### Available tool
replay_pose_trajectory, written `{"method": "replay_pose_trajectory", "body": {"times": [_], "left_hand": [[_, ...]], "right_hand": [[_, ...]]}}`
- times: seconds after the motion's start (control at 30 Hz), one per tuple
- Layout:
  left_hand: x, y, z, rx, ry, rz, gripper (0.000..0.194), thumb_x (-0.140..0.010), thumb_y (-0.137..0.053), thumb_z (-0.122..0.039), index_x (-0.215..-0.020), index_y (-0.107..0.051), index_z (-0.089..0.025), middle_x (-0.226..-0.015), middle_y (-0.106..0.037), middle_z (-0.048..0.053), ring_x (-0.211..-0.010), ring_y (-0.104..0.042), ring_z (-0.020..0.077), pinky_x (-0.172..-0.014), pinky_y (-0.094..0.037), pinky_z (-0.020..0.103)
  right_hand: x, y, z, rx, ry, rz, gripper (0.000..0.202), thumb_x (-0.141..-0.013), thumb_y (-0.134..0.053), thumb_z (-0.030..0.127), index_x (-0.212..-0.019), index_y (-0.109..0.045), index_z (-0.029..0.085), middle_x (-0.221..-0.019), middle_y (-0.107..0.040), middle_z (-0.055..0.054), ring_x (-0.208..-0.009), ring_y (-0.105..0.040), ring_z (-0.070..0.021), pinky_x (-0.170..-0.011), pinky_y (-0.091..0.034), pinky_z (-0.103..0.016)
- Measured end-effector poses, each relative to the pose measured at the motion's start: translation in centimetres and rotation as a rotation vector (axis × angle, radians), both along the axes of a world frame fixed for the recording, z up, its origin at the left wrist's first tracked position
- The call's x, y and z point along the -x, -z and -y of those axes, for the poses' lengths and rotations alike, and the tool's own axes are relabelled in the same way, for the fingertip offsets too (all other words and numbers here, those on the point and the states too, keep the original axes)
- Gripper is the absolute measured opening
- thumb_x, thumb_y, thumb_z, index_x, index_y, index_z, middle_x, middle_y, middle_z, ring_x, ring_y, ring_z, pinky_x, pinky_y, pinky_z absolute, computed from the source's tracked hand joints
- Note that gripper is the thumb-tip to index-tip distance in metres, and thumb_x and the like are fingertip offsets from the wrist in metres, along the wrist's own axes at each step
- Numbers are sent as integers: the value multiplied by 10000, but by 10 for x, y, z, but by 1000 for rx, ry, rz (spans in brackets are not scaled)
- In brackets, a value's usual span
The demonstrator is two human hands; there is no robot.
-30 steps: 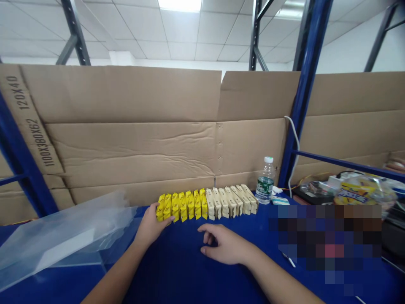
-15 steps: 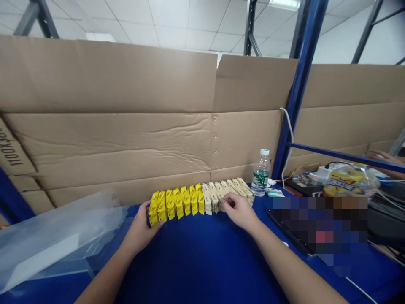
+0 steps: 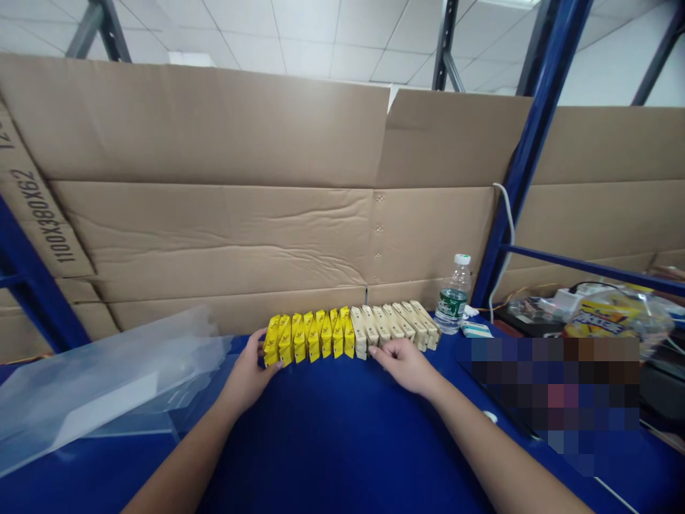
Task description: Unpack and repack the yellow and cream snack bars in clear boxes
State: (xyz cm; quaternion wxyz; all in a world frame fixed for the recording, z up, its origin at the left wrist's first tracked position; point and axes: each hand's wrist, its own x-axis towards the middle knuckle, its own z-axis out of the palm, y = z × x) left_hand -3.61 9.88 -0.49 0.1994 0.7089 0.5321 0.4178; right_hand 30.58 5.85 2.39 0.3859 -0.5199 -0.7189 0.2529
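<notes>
A row of small packets stands upright on the blue tabletop, several yellow packets [image 3: 310, 335] on the left and several cream packets [image 3: 396, 325] on the right. My left hand [image 3: 254, 371] curls around the left end of the row, its thumb in front of the end yellow packet and its fingers at the outer side. At the front of the cream part, my right hand [image 3: 405, 364] has its fingers bent together, thumb and index touching the lower edge of a cream packet. The inner fingertips of my right hand are partly hidden.
Clear plastic sheets [image 3: 123, 385] lie at the left. A water bottle [image 3: 454, 294] stands just beyond the row's right end, near a blue metal post [image 3: 527, 171]. A cardboard wall [image 3: 225, 235] closes off the back. Cables and a yellow snack bag [image 3: 604, 318] lie at the right.
The view has swung slightly left, so everything sits further right. My right hand has moved leftward along the cream packets, closer to the yellow ones. My left hand stays at the left end.
</notes>
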Motion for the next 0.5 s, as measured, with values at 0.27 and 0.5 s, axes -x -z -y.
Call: {"method": "replay_pose_trajectory", "body": {"times": [0.27,0.5], "left_hand": [[-12,-9,18,-223,-234,-210,750,-731,-681,-474,-1352,-434,-134,-1333,-524,216,-1304,-464,417,-1074,-388,632],[-30,-40,57,-502,-352,-365,565,-901,-489,-496,-1316,-422,-118,-1240,-554,199,-1218,-518,337,-1037,-438,526]], "right_hand": [[-5,-7,-1,-57,75,-96,577,-857,-441,657,-523,-207,249,-524,-174,66,-492,-206,-95,-480,-195,-257],[5,-2,3,-94,-7,-89,520,-834,-498,591,-542,-250,241,-538,-237,61,-522,-277,-107,-511,-239,-257]]}}
